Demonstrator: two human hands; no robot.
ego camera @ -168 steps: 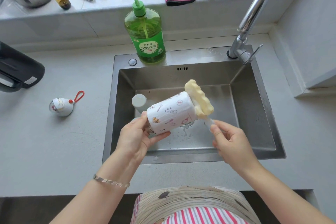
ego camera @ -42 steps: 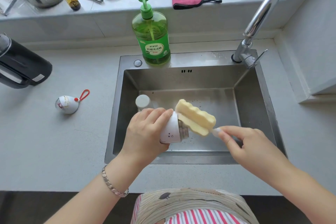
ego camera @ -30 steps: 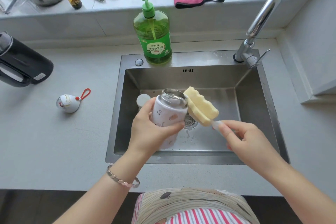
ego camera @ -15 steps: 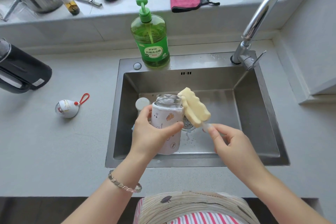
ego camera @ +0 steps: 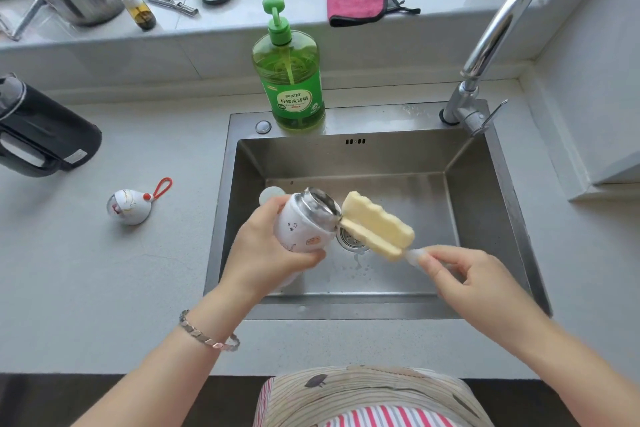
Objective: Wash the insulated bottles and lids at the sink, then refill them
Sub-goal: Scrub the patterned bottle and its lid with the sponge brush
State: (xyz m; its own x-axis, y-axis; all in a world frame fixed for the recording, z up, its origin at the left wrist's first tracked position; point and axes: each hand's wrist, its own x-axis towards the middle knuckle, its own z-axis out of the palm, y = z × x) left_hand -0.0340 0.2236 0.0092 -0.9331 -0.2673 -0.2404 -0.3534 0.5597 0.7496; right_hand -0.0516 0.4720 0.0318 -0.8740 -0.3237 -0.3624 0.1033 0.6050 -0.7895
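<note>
A single head-worn camera looks steeply down, close above the steel sink [ego camera: 491,184], facing the windowsill [ego camera: 277,24] behind it.

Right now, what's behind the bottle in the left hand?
A round white top peeks out behind the bottle, inside the sink. Everything below it is hidden by the bottle and the left hand.

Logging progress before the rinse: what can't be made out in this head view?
Head view only.
Inside of the insulated bottle: mouth angled away.
The white round object in the sink: mostly hidden behind left hand and bottle.
Handle of the sponge brush: mostly covered by right hand.
The black appliance: cut by left edge.
</note>
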